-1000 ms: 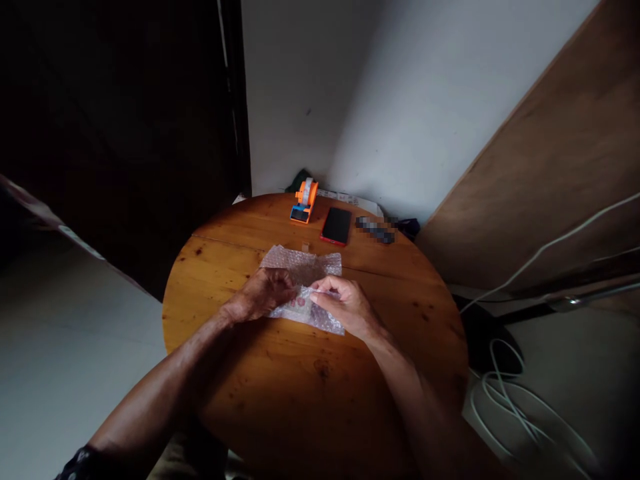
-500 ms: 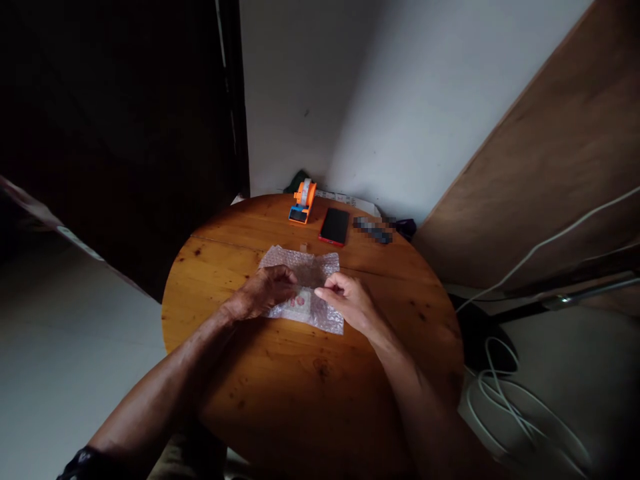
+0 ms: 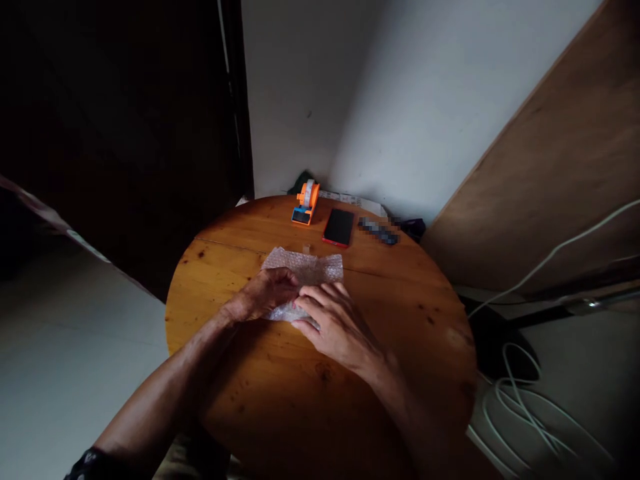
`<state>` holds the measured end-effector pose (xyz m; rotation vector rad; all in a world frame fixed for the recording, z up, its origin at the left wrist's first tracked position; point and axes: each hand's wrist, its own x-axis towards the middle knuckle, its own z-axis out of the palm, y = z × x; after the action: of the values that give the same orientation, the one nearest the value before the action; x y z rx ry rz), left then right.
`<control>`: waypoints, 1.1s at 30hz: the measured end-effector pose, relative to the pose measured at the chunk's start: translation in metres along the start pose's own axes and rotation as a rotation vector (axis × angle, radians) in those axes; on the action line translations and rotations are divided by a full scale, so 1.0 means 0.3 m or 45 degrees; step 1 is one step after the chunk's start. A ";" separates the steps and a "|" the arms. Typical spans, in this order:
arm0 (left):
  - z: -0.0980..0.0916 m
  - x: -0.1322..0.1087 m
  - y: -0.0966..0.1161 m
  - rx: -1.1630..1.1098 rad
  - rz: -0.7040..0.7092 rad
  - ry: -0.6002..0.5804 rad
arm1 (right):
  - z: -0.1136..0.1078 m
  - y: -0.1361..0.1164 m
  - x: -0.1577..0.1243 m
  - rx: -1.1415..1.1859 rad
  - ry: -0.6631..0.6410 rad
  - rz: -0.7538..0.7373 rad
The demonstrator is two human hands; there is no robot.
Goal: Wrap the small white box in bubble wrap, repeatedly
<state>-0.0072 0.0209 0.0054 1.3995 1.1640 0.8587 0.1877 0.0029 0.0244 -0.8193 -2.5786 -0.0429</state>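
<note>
A sheet of clear bubble wrap (image 3: 320,267) lies on the round wooden table (image 3: 270,393), in front of me. A small flat pale item with reddish marks is on the wrap, now mostly covered by my hands. My left hand (image 3: 263,293) is at the wrap's left side, its fingers curled in a pinch; what they hold is hidden. Over the right part of the wrap lies my right hand (image 3: 334,325), palm down, fingers stretched out and thumb apart. Its fingertips come close to the left hand's.
Toward the back stand an orange and blue tape dispenser (image 3: 306,203), a red-edged phone (image 3: 339,227) and a blurred dark item (image 3: 379,231). A small clear scrap (image 3: 307,249) lies behind the wrap. White cable (image 3: 523,400) coils on the floor at right.
My right hand has gone from a pinch at the wrap's right side to lying flat, further left over the wrap. My left hand has barely moved. The view has shifted slightly.
</note>
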 end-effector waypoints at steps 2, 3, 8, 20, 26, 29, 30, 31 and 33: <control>-0.028 -0.004 -0.006 0.071 0.009 -0.008 | 0.015 0.007 -0.002 -0.009 -0.062 0.019; -0.048 -0.010 -0.004 0.135 0.036 -0.012 | 0.017 0.009 -0.002 -0.013 -0.076 0.027; -0.141 -0.045 0.031 0.606 0.052 0.047 | 0.008 -0.004 0.001 -0.052 -0.120 0.048; -0.147 -0.117 0.003 1.101 -0.170 0.409 | 0.040 -0.036 0.015 -0.278 -0.141 0.039; -0.148 -0.177 0.006 0.444 -0.522 0.383 | 0.040 -0.037 0.014 -0.283 -0.104 0.020; -0.112 -0.159 0.000 0.181 -0.511 0.382 | 0.042 -0.037 0.016 -0.277 -0.105 0.027; -0.099 -0.150 -0.003 0.123 -0.489 0.386 | 0.043 -0.036 0.016 -0.273 -0.107 0.032; -0.085 -0.142 -0.006 0.078 -0.464 0.394 | 0.044 -0.036 0.017 -0.269 -0.107 0.039; -0.059 -0.128 -0.007 0.023 -0.410 0.424 | 0.045 -0.036 0.018 -0.258 -0.114 0.052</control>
<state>-0.0345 -0.0112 0.0100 1.0653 1.6038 0.8686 0.1725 -0.0009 0.0154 -0.9667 -2.6717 -0.2650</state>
